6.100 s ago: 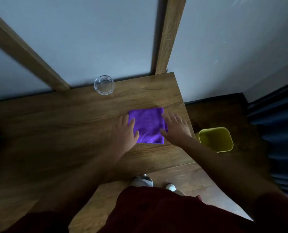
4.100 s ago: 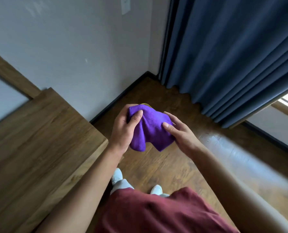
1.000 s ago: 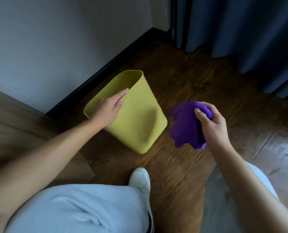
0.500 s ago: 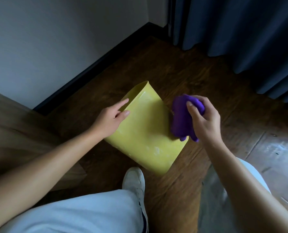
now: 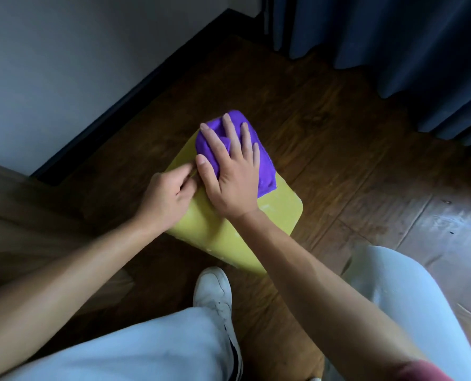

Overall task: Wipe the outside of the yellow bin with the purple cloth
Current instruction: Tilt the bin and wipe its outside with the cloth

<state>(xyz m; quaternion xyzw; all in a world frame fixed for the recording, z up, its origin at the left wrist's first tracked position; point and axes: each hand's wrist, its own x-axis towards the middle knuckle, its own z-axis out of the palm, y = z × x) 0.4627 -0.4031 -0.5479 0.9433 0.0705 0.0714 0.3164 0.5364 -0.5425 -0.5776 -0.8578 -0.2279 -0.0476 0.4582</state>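
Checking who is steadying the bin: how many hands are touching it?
2: left hand grips the bin's left edge; right hand presses the cloth onto it.

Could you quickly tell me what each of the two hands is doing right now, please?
Left hand: curled closed on the side edge of the yellow bin.
Right hand: open and flat, fingers spread, pressing the purple cloth onto the bin.

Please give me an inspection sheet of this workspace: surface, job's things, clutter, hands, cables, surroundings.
Surface: wooden floor.
Job's things: yellow bin tipped over; purple cloth pressed flat on its upper side.
Clutter: nothing seen.
Hands: right hand spread flat on the cloth; left hand gripping the bin's left edge.
Cables: nothing seen.
Surroundings: wall, dark baseboard, blue curtain, white shoe.
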